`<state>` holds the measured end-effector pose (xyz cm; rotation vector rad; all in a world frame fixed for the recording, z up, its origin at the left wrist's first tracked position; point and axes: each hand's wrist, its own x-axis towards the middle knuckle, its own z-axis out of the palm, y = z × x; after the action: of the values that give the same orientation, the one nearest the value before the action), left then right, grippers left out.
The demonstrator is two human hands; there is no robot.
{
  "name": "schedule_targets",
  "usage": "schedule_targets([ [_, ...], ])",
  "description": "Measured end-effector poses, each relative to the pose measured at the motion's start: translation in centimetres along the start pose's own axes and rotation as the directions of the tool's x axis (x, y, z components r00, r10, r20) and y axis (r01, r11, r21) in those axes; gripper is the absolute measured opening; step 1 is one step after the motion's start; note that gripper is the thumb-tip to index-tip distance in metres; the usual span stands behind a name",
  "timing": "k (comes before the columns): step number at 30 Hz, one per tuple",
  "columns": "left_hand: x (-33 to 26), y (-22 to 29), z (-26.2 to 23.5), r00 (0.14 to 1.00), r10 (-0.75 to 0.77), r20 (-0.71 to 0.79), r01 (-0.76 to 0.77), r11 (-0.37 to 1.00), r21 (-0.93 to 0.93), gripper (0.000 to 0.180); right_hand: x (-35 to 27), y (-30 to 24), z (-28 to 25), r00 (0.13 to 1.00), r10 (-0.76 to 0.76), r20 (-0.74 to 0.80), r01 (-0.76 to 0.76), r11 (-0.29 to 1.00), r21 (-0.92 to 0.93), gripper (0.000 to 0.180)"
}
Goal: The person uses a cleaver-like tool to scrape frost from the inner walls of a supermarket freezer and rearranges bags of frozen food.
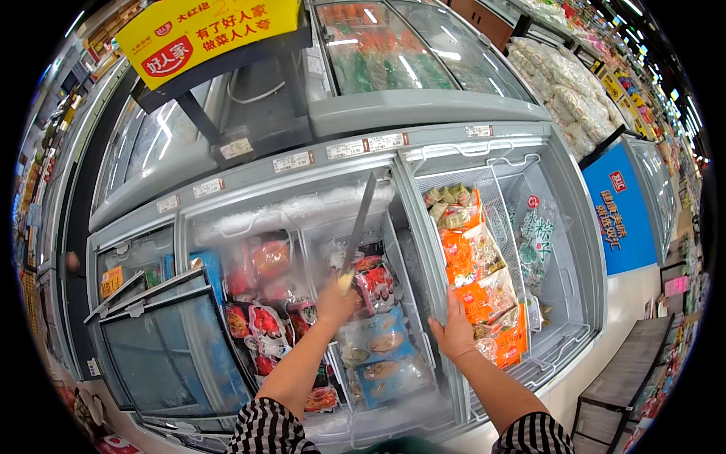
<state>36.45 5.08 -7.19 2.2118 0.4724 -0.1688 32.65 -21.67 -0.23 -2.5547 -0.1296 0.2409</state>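
Observation:
My left hand is closed round the pale yellow handle of a long, flat grey-bladed knife. Its blade slants up and away toward the frosted back wall of the open chest freezer. Just beyond and below that hand lie dark-and-red food packs and blue-and-white packs. My right hand rests on the grey divider rail between two freezer bays, its fingers stretched forward and its thumb apart. Beside it, orange-and-white bags fill a wire basket.
Sliding glass lids sit tilted and stacked at the left. Thick frost coats the back wall. A wire partition stands right of the orange bags. Behind are another glass-topped freezer and a yellow sign.

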Motion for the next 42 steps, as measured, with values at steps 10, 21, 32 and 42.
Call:
schedule_targets([
  [10, 1.3, 1.5, -2.2, 0.996, -0.051, 0.078, 0.039, 0.989, 0.146, 0.038, -0.1, -0.5, -0.1, 0.998, 0.048, 0.032, -0.048, 0.999, -0.006, 0.081],
  [21, 2.9, -0.8, -0.4, 0.999, -0.014, -0.038, 0.017, 0.998, 0.068, 0.036, -0.2, -0.9, -0.2, 0.994, 0.083, 0.074, -0.086, 0.996, 0.033, 0.082],
  [32, 4.2, -2.6, 1.3, 0.988, -0.025, -0.151, 0.035, 0.997, 0.065, 0.031, 0.2, -1.6, -0.9, 0.992, 0.082, 0.095, -0.089, 0.994, 0.061, 0.080],
  [42, 1.0, 0.6, 0.0, 0.958, 0.129, -0.257, -0.184, 0.961, -0.207, 0.035, 0.4, -0.5, -0.2, 1.000, 0.024, 0.017, -0.024, 1.000, 0.005, 0.081],
])
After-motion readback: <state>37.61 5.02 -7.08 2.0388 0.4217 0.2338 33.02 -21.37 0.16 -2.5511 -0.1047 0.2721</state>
